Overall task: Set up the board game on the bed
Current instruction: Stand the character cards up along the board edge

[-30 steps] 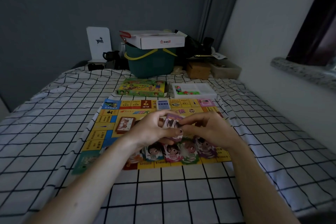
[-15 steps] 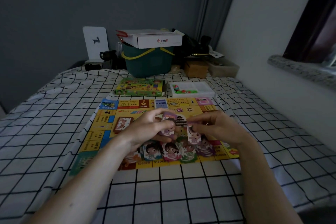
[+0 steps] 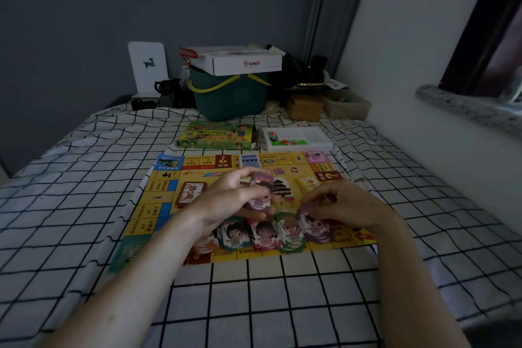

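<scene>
Two hands work over the game board (image 3: 169,186) on the checked bed (image 3: 268,305). We note the left hand (image 3: 226,200) gripping a purple banknote stack (image 3: 258,200); at its 3 o'clock, the right hand (image 3: 344,206) pinches a single note (image 3: 306,210) above the purple pile (image 3: 317,230).

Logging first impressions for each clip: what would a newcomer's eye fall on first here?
The bright yellow game board on the checked bed, with both hands over it: the left hand holds a stack of purple play money, the right hand lays a note on the purple pile. Behind, a green bucket bears a white box.
</scene>
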